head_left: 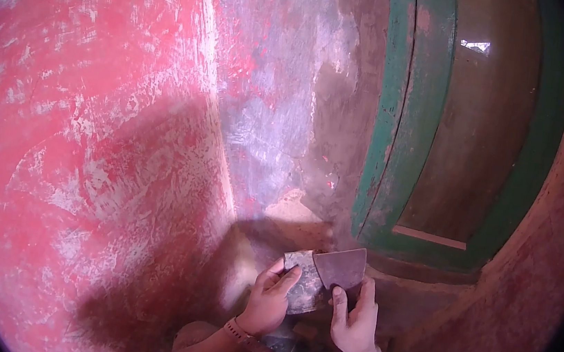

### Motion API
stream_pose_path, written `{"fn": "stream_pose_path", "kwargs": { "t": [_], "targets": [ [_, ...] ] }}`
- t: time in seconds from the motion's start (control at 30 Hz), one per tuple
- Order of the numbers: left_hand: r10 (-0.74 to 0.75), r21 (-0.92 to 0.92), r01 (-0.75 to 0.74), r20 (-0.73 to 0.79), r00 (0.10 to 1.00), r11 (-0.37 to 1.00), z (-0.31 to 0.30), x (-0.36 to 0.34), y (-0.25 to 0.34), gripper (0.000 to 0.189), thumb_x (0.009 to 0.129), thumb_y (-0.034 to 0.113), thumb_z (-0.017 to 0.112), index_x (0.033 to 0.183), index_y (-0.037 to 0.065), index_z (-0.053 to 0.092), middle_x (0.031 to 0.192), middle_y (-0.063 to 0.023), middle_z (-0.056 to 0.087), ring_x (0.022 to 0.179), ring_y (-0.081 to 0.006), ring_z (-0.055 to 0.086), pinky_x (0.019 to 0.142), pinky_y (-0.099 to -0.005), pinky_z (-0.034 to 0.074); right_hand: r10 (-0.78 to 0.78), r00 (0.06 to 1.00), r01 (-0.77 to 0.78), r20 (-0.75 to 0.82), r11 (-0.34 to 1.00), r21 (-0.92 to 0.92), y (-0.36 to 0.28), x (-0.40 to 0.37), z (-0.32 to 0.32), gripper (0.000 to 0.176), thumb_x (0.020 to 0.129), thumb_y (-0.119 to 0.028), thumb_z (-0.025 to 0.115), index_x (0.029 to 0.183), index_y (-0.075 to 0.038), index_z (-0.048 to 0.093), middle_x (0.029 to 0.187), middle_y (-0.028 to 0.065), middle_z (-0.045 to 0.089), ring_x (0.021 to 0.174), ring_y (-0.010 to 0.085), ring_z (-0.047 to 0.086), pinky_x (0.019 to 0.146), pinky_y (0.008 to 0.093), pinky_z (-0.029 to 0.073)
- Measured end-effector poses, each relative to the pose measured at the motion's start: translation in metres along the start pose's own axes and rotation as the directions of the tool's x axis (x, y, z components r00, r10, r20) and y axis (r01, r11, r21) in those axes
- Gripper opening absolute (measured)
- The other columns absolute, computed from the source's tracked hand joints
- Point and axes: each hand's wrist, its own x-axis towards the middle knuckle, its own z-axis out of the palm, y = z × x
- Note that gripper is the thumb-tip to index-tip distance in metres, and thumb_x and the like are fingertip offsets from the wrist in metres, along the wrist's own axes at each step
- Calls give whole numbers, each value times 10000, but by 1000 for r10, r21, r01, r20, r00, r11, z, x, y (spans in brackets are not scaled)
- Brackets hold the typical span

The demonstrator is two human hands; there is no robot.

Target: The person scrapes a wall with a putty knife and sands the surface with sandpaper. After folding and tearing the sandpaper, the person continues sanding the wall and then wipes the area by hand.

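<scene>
Where the scraped red wall (93, 120) meets a green window frame (400, 120), the right hand (352, 320) clamps its fingers on an upright scraper (341, 266), blade pointing up; the left hand (268, 299) has its fingers closed on a dark pad (300, 288).

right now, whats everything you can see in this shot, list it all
wall: one, red paint worn to whitish patches, left and centre
bare patch: one, grey, on the wall beside the frame
window frame: one, green, upper right
ledge: one, brown, below the frame
scraper: one, dark reddish blade, low centre
flat pad: one, dark grey, just left of the scraper, its right edge behind the blade
wristband: one, brown, on the left wrist
left hand: one, low centre, closed on the flat pad
right hand: one, beside it, gripping the scraper
</scene>
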Motion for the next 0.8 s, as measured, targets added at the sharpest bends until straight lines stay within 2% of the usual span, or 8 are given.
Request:
{"fn": "stream_pose_path", "kwargs": {
  "t": [0.07,0.17,0.27,0.37,0.43,0.7,0.73,0.8],
  "targets": [
    [2,6,-2,-4,1000,1000,-3,1,-3,327,1114,72,535,1419,-25,601,1294,-115,712,1148,-188,706,1026,-360,580,12,1000,-13,-10,1000,-10,-2,1,0,274,1089,-150,607,1267,23,492,966,86,687,780,97,628,690,292,553],
    [17,43,-17,-5,1000,999,-9,3,-9,337,1114,71,535,1432,-25,594,1300,-112,711,1148,-180,703,1027,-353,578,-13,1000,14,13,993,-115,7,0,-1,292,1069,-126,624,1271,28,481,940,157,713,759,233,715,685,360,567],
    [53,37,-54,41,998,998,0,-3,2,340,1121,88,540,1441,-11,595,1282,-86,715,1126,-146,693,1003,-322,569,26,999,-14,46,968,-252,-8,-3,-2,331,1044,-99,638,1282,49,461,932,261,711,816,451,740,673,449,560],
    [43,14,-44,57,997,999,8,-7,11,337,1130,107,543,1446,5,598,1261,-59,719,1102,-112,683,977,-292,559,-12,998,34,67,941,-336,3,-4,0,390,1032,-140,650,1286,38,413,843,312,688,755,544,691,606,571,539],
    [31,41,-33,54,998,999,9,-7,11,347,1126,93,533,1453,-13,585,1292,-91,712,1126,-158,700,1010,-336,576,-28,999,31,15,940,-339,-5,0,1,378,1027,-151,655,1258,37,421,811,315,676,731,537,689,588,580,528],
    [75,111,-79,47,996,991,4,-7,4,347,1117,81,553,1450,-10,584,1289,-70,709,1141,-127,674,1014,-303,549,-2,1000,13,31,932,-363,-1,-3,4,392,1026,-170,659,1222,57,406,699,291,648,640,533,662,530,589,510],
    [80,139,-86,42,996,987,2,-6,1,349,1116,82,558,1451,-9,584,1292,-67,708,1144,-124,671,1015,-298,544,29,1000,-24,9,931,-363,-7,-3,4,327,1025,-83,639,1221,56,418,808,308,676,762,549,676,579,551,505],
    [98,130,-103,48,994,986,2,-6,0,330,1122,96,564,1436,1,600,1266,-47,707,1133,-94,652,998,-278,527,50,998,-39,22,931,-363,-6,-5,5,324,1023,-79,643,1215,55,419,816,311,676,758,553,672,575,548,502]
  ]
}}
